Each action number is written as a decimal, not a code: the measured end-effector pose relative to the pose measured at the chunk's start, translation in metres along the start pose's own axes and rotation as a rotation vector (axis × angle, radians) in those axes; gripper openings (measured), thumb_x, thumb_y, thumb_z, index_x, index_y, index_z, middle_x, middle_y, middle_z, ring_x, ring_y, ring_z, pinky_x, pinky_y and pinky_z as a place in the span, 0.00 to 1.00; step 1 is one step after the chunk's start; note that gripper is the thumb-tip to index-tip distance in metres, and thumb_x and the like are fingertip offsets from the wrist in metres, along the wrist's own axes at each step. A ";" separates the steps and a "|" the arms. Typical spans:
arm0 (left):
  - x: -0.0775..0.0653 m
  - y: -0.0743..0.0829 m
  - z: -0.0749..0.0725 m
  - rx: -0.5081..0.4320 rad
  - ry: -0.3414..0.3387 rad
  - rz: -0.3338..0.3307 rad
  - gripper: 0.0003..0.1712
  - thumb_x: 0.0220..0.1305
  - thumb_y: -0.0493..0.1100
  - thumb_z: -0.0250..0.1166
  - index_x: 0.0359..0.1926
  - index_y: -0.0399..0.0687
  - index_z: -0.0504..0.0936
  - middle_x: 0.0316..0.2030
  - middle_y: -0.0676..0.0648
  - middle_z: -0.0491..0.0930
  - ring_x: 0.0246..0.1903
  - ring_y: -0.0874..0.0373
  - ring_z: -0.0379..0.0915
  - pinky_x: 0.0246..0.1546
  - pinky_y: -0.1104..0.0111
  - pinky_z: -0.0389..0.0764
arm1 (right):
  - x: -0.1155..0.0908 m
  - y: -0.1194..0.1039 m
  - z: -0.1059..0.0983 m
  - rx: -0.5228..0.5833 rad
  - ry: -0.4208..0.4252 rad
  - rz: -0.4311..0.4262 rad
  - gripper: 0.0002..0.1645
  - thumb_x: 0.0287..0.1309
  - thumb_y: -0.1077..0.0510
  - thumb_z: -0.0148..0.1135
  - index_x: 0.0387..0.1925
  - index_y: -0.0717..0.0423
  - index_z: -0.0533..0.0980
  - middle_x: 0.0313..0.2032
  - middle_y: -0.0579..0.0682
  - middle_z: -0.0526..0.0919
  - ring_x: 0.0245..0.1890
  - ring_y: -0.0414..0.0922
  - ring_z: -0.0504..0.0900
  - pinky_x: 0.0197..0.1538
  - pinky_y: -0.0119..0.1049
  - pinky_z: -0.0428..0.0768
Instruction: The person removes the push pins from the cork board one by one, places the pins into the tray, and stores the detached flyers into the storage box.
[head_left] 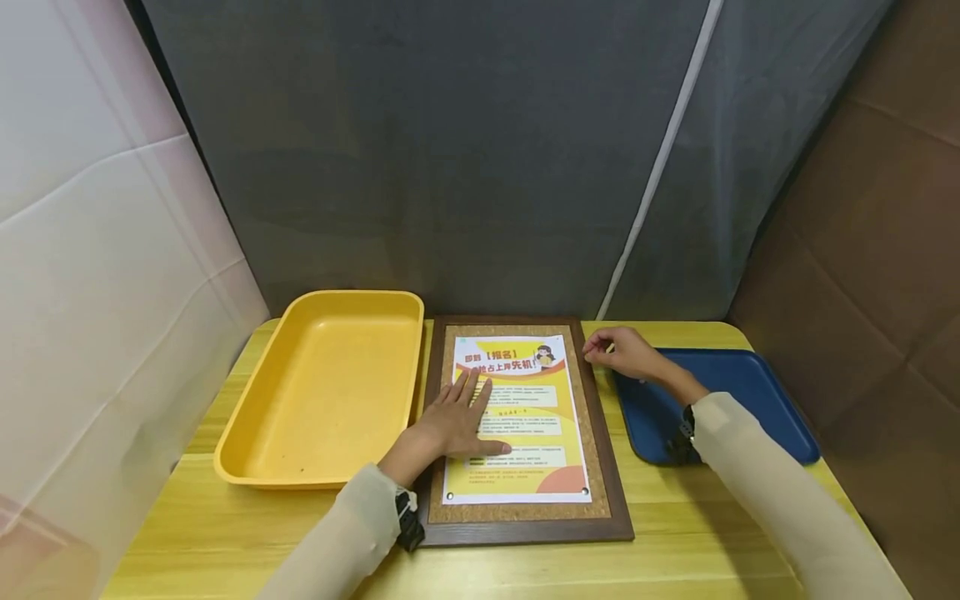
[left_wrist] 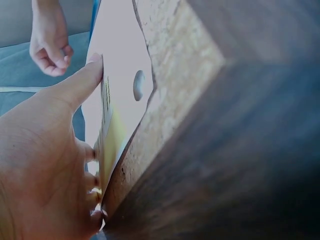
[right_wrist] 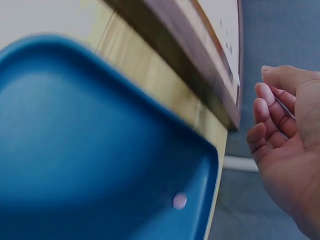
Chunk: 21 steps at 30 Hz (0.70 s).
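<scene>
A yellow-and-white printed poster (head_left: 525, 475) lies on a cork board (head_left: 600, 500) with a dark wooden frame. My left hand (head_left: 457, 421) rests flat on the poster's left half, fingers spread and thumb pointing right. Shiny round thumbtacks sit at the poster's lower left (head_left: 450, 497) and lower right (head_left: 585, 492) corners; the left wrist view shows one thumbtack (left_wrist: 139, 85) up close. Past the frame's upper right edge hovers my right hand (head_left: 626, 354), its fingers loosely bent. In the right wrist view, nothing shows between its thumb and fingers (right_wrist: 264, 92).
Right of the board lies a blue tray (head_left: 738, 383), partly under my right forearm. A small pale round piece (right_wrist: 179, 201) is in its corner. A yellow tray (head_left: 322, 392) stands left of the board on the wooden table (head_left: 195, 533). Grey cloth (head_left: 420, 167) hangs behind.
</scene>
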<state>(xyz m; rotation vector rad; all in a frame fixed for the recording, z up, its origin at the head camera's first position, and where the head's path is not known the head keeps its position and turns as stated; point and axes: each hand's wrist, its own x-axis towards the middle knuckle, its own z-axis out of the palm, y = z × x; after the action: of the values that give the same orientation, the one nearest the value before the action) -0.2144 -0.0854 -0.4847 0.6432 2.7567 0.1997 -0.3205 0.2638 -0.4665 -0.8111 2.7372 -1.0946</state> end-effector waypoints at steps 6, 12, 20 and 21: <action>-0.001 -0.001 -0.002 -0.002 0.003 0.004 0.68 0.64 0.81 0.60 0.86 0.45 0.44 0.85 0.36 0.35 0.84 0.41 0.31 0.82 0.47 0.46 | 0.018 -0.012 0.011 -0.002 -0.002 -0.018 0.05 0.67 0.64 0.70 0.42 0.63 0.85 0.33 0.48 0.84 0.34 0.41 0.78 0.36 0.33 0.77; -0.003 -0.001 -0.001 -0.008 0.005 0.003 0.68 0.64 0.81 0.61 0.86 0.44 0.45 0.85 0.35 0.35 0.84 0.41 0.32 0.82 0.47 0.47 | 0.035 -0.027 0.025 0.019 -0.026 -0.049 0.06 0.68 0.64 0.69 0.42 0.64 0.86 0.33 0.50 0.85 0.31 0.43 0.76 0.35 0.32 0.75; 0.000 -0.001 -0.001 -0.004 0.000 0.000 0.68 0.63 0.81 0.61 0.86 0.44 0.46 0.85 0.35 0.36 0.84 0.41 0.32 0.82 0.47 0.47 | 0.057 -0.048 0.043 0.027 -0.052 -0.023 0.10 0.70 0.61 0.68 0.46 0.65 0.86 0.35 0.50 0.85 0.34 0.43 0.80 0.38 0.34 0.79; 0.000 -0.001 -0.001 -0.001 -0.003 0.000 0.68 0.63 0.81 0.60 0.86 0.45 0.46 0.85 0.35 0.36 0.84 0.41 0.31 0.82 0.48 0.47 | 0.060 -0.050 0.046 0.029 -0.050 -0.019 0.11 0.70 0.61 0.68 0.47 0.65 0.86 0.35 0.50 0.85 0.34 0.43 0.79 0.38 0.33 0.79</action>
<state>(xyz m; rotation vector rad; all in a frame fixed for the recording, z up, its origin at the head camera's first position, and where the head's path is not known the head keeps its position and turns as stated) -0.2151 -0.0868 -0.4840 0.6433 2.7532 0.1992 -0.3371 0.1753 -0.4604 -0.8504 2.6722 -1.0987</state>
